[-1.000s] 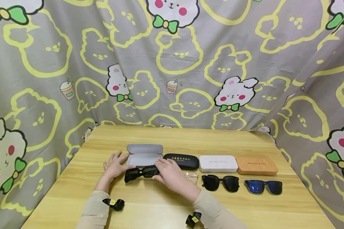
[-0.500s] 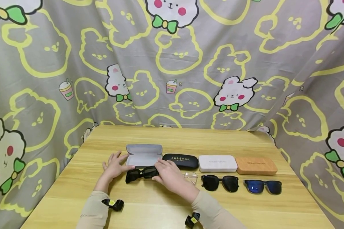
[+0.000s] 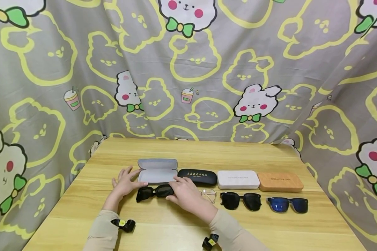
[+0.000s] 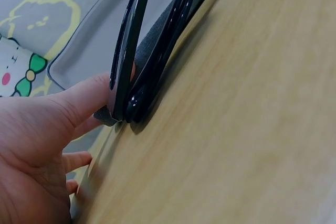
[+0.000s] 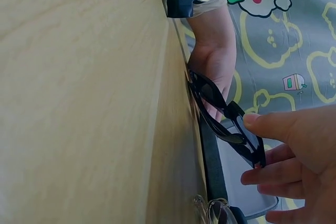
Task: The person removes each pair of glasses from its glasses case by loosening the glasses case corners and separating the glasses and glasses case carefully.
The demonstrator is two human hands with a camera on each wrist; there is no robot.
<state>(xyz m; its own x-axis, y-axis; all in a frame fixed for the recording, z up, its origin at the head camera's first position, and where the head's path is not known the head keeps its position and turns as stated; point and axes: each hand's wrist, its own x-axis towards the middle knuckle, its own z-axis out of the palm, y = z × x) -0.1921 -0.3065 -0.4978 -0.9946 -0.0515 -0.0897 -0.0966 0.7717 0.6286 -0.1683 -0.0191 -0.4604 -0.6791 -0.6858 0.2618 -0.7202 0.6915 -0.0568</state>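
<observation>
Black sunglasses (image 3: 147, 192) stand just in front of an open grey glasses case (image 3: 157, 176) on the left part of the table. My right hand (image 3: 186, 195) pinches their right end; in the right wrist view the thumb (image 5: 270, 124) lies on one face and fingers are behind. My left hand (image 3: 124, 183) holds the case's left end, thumb at its front corner and other fingers spread along its side. In the left wrist view that thumb (image 4: 86, 98) passes behind the sunglasses (image 4: 123, 61), and its tip is hidden. No glasses lie inside the case.
Right of the open case stand a black case (image 3: 198, 177), a white case (image 3: 238, 180) and an orange case (image 3: 281, 182), all closed. Before them lie clear glasses (image 3: 209, 196), dark sunglasses (image 3: 241, 201) and blue-lensed sunglasses (image 3: 288, 205). A patterned curtain (image 3: 207, 83) surrounds the wooden table (image 3: 163, 230).
The sunglasses have tilted and shifted slightly in my right hand, and both their lenses now show more from the front. My left hand keeps its place at the grey case.
</observation>
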